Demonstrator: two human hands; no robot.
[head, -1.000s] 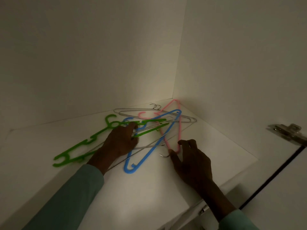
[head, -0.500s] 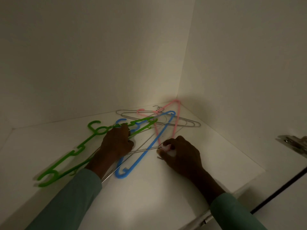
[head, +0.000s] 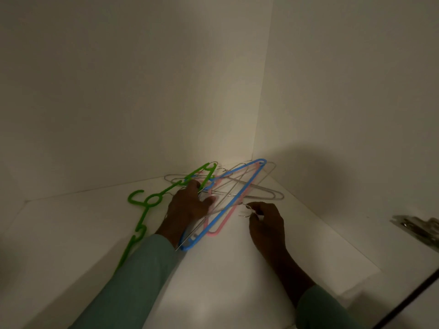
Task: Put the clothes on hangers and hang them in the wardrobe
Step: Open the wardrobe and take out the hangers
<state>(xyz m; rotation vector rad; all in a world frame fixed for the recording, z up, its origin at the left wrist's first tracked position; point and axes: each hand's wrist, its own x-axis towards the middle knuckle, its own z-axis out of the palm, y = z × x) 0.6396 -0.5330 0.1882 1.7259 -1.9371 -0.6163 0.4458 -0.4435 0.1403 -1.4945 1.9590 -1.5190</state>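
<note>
Nearest, two pale green sleeves are seen: left sleeve (head: 133, 288), right sleeve (head: 318, 309). Both arms are stretched over a white shelf (head: 237, 269).

Right hand (head: 266, 224): fingers are curled, and the hook of a wire hanger (head: 247, 210) is pinched between thumb and forefinger, just above the shelf. The rest of that wire is lost in the pile.

Left hand (head: 187, 207): laid on top of the hanger pile, thumb spread to the right, fingertips touching the green hanger (head: 146, 206). Whether anything is actually gripped cannot be told.

Hangers are tangled on the shelf, toward the back right corner:
- green hanger: spread to the left, its lower arm hidden behind the left sleeve
- blue hanger (head: 190, 245): near corner beside the left wrist, far end tilted up at the corner
- pink hanger (head: 215, 233): lies under the blue one
- more wire hangers (head: 273, 195): crossed under them, at the back

A metal hinge (head: 418, 227) is seen at the right edge, blurred.

Farthest, the back wall (head: 118, 91) and side wall (head: 356, 91) are met at the corner. Lighting is dim.
</note>
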